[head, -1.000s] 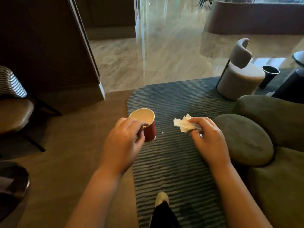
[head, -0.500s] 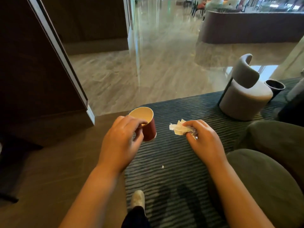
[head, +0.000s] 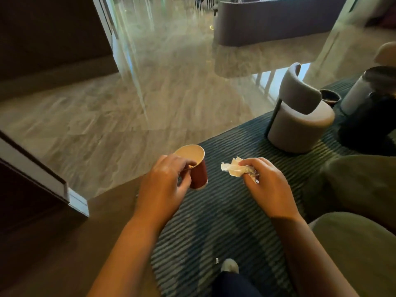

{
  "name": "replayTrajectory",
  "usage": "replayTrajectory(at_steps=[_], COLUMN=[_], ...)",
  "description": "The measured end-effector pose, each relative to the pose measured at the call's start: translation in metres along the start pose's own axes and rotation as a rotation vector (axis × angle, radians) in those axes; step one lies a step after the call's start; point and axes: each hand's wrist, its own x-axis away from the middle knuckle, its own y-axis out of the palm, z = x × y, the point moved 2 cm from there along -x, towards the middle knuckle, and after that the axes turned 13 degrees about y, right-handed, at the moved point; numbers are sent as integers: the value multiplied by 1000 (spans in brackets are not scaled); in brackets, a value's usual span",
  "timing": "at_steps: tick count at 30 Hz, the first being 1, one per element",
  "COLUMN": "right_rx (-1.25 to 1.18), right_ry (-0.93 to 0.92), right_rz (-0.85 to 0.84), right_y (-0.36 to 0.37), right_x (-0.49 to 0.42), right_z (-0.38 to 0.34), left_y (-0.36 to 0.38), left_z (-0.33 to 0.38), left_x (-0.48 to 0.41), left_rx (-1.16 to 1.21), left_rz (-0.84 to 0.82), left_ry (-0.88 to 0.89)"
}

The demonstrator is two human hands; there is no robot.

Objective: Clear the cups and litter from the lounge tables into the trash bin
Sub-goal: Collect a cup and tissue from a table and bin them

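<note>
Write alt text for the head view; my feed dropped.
The left hand holds a red paper cup by its rim, and the right hand pinches crumpled white litter, both over a striped rug. Ahead to the right stands a grey round chair with a small dark bin behind it.

No writing, brand, number or sign can be read anywhere. The paper cup (head: 199, 175) shows only a plain red side, and the crumpled paper (head: 232, 169) beside the cup is too blurred to tell whether it bears any print.
</note>
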Motion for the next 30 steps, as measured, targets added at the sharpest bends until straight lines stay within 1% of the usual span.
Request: replayTrajectory(at_steps=[5, 10, 13, 16, 20, 24, 27, 30], right_rx=[28, 37, 19, -11, -13, 23, 55, 69], right_ry=[107, 110, 145, 137, 101, 88, 104, 157], right_rz=[44, 160, 200, 192, 147, 109, 131, 162], right_y=[22, 27, 31, 43, 69, 102, 118, 122], right_x=[-106, -243, -331, -413, -505, -602, -680, -759], right_z=[35, 60, 65, 57, 41, 47, 57, 64], left_y=[50, 96, 114, 125, 137, 166, 195, 222], left_z=[-75, -142, -175, -214, -271, -336, -383, -426], left_x=[-100, -230, -312, -379, -444, -518, -584, -660], left_rx=[40, 8, -24, -40, -46, -25, -11, 33], left_rz=[-39, -68, -84, -59, -48, 0, -23, -64], left_ry=[44, 79, 122, 126, 78, 64, 91, 140])
